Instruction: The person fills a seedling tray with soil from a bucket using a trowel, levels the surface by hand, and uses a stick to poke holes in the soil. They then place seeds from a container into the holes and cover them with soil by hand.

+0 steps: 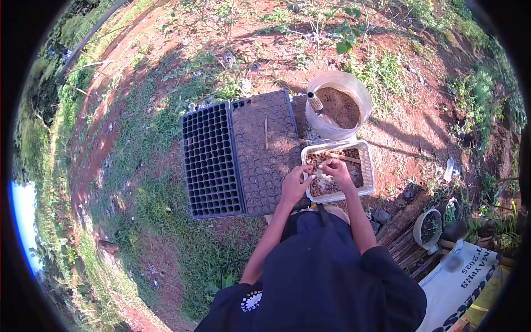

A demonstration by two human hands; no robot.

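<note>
Over a white plastic basket [367, 166], my left hand [296, 183] and my right hand [338, 170] work close together. Both have their fingers pinched, and whatever sits between the fingertips is too small to make out. Brown seeds or nuts [352, 176] cover much of the basket's bottom, with pale husk-like bits [324, 183] in a heap under my hands. A flat strip of wood [345, 157] lies across the basket's far part. Left of my left hand is a soil-filled seedling tray [260, 166] with a thin stick [266, 134] resting on it.
A second seedling tray [213, 160] with dark, unfilled cells adjoins the soil-filled one. Beyond the basket stands a translucent tub [362, 102] of soil, with a cylindrical object [315, 103] at its rim. Logs [404, 218], a round pot [427, 228] and a printed sack [459, 285] lie to the right.
</note>
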